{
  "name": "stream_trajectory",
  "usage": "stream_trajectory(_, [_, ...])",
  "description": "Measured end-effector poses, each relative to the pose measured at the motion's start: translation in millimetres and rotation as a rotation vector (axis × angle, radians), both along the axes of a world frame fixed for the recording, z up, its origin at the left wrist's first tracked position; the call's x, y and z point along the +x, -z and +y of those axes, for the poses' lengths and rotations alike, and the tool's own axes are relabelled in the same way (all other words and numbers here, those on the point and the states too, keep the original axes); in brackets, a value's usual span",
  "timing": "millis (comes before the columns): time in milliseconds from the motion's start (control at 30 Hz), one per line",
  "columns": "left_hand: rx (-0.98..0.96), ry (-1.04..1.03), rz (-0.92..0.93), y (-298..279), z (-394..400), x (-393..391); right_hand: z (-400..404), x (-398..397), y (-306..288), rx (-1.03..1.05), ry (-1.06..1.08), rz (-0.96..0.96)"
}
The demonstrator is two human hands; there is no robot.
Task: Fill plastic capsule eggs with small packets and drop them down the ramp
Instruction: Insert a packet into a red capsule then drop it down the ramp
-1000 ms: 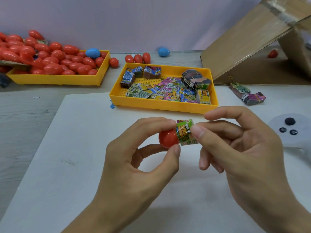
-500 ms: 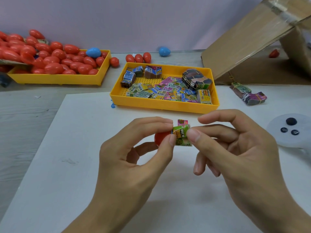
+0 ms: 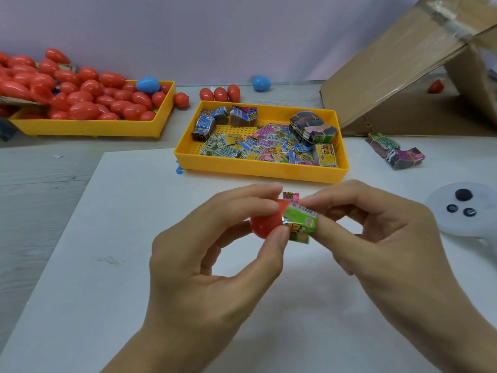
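My left hand (image 3: 204, 259) grips a red egg half (image 3: 265, 223) between thumb and fingers, above the white board. My right hand (image 3: 382, 243) pinches a small green packet (image 3: 298, 220) whose end sits against the egg half's open mouth; how deep it goes in I cannot tell. A second pink packet (image 3: 291, 196) peeks out just behind. The yellow packet tray (image 3: 258, 168) lies right beyond my hands, with loose and bundled packets in it. The cardboard ramp (image 3: 398, 60) rises at the far right.
A yellow tray (image 3: 88, 127) heaped with red eggs and one blue egg (image 3: 147, 84) stands at the far left. Loose eggs (image 3: 220, 94) lie behind the packet tray. Bundled packets (image 3: 395, 154) and a white controller (image 3: 468, 208) lie to the right.
My hands have drawn closer together and slightly left. The packet has turned and now sits tighter against the egg half, covering more of it.
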State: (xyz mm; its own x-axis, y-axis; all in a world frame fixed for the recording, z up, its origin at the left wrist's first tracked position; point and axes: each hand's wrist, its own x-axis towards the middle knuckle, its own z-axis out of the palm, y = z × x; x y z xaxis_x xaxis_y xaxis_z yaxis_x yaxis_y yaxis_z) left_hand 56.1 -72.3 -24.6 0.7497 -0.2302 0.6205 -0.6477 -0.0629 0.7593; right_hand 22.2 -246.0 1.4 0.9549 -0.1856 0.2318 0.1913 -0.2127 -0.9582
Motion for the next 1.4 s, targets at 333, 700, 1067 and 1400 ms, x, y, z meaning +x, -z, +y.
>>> stream_trajectory(333, [-0.079,0.07,0.05,-10.4,-1.0,-0.4,-11.6,5.6,-9.9,0.12,-0.175,0.103])
stream_trajectory(700, [-0.033,0.005,-0.059,-7.3,-2.8,-0.8,-12.5,9.2,-11.8,0.357,-0.254,0.342])
stream_trajectory(1067, [0.128,-0.111,-0.236,-6.1,-3.7,-6.2,-11.4,9.6,-7.0,0.539,-0.283,0.488])
stream_trajectory(1400, [-0.165,-0.083,0.049,-3.5,-5.3,-1.7,-14.2,5.1,-6.4,0.193,-0.159,0.142])
